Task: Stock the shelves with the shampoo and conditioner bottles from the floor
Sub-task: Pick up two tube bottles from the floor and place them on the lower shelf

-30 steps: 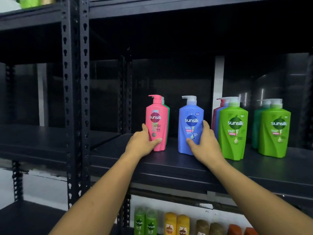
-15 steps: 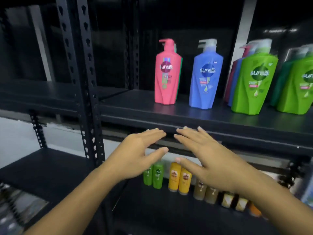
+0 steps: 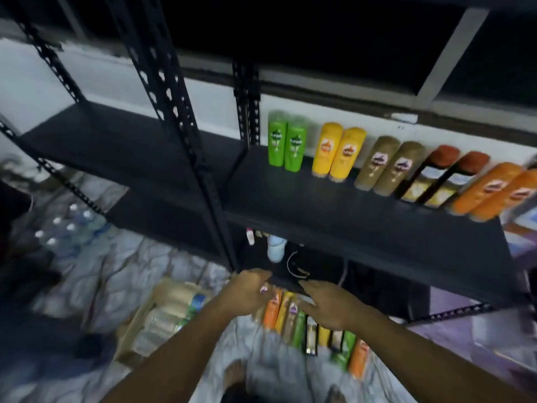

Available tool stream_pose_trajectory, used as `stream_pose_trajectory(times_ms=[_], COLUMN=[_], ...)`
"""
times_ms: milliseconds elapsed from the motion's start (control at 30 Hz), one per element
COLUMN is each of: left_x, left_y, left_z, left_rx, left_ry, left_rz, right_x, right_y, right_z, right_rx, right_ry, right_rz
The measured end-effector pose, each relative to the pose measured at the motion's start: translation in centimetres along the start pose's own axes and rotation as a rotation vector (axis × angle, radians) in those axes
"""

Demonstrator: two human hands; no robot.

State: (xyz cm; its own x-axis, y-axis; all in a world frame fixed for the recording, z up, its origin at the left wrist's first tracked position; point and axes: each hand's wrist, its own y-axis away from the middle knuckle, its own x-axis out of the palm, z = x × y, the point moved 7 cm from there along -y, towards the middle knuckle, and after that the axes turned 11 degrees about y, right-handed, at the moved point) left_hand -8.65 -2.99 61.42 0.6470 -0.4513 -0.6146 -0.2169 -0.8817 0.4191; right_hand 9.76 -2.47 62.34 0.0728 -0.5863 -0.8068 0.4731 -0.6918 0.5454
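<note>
Several shampoo and conditioner bottles [image 3: 293, 318] lie in a row on the floor, orange, yellow, green and brown. My left hand [image 3: 247, 292] hovers just above their left end, fingers apart and holding nothing. My right hand [image 3: 325, 303] is over the middle of the row, also empty with fingers spread. On the black shelf [image 3: 334, 205] above stand pairs of green bottles [image 3: 286, 146], yellow bottles [image 3: 338, 154], brown bottles [image 3: 386, 167], dark bottles with red caps and orange bottles [image 3: 494, 190]. The view is blurred by motion.
A black upright post [image 3: 174, 112] divides the rack; the left shelf [image 3: 116, 146] is bare. A cardboard box of bottles [image 3: 165, 312] sits on the floor at left, with a pack of water bottles [image 3: 69, 228] further left. A white bottle [image 3: 276, 248] lies under the shelf.
The view has dropped from the upper shelf with the large pump bottles to the lower shelf and floor. Both hands let go of those bottles and came down over the floor bottles.
</note>
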Motion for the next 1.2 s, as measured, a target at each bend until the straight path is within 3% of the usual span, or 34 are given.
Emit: stream_pose_trajectory(times_ms=[200,500,800,967,1200], left_x=[4.1,12.1,25.3,30.9,35.2], left_y=[-1.2,-8.5,-22.1,-30.0,-39.0], left_z=[8.3,19.7,36.9,44.1,49.9], left_rx=[-0.22,-0.155,-0.246,-0.279,-0.288], left_ry=[-0.027,-0.27,-0.127,-0.028,0.134], left_rz=[0.129,0.232,0.218,0.146,-0.027], right_x=[7.4,19.1,38.4,45.9,48.4], right_y=[-4.8,-15.6,-32.4,-40.8,-51.0], right_z=[0.2,0.2,-8.5,-13.1,-16.3], right_rx=[0.095,0.219,0.29,0.292,0.247], right_ry=[0.042,-0.103,-0.225,-0.333,-0.297], right_rz=[0.12,0.219,0.283,0.229,-0.05])
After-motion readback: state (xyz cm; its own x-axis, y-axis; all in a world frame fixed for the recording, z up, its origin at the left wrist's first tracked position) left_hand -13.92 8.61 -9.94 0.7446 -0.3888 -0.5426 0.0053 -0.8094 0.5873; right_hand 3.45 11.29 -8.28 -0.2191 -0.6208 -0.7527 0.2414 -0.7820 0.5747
